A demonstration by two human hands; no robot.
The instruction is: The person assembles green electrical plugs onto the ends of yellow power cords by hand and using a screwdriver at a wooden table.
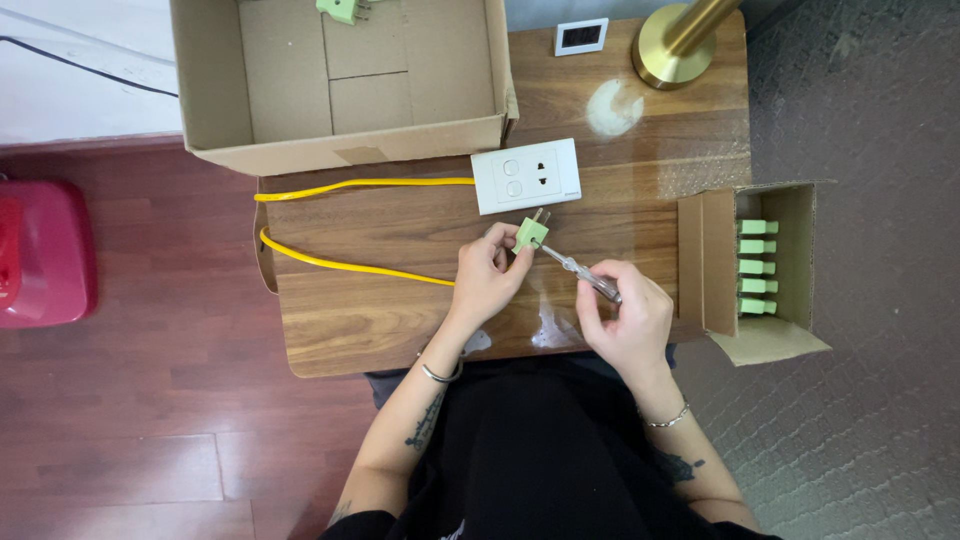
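My left hand (487, 278) pinches a small green plug (530, 233) above the wooden table (400, 320), its metal prongs pointing up toward a white switch-and-socket panel (526, 176). My right hand (628, 318) grips a thin screwdriver with a clear handle (583, 273); its tip touches the plug's side. A yellow cable (340, 262) runs from the left of the table toward my left hand, and another stretch reaches the white panel.
A large open cardboard box (340, 85) with one green plug inside sits at the back left. A small open box (760, 265) holding several green plugs stands at the right edge. A brass lamp base (672, 55), a small white display (581, 36) and a red object (40, 250) on the floor are nearby.
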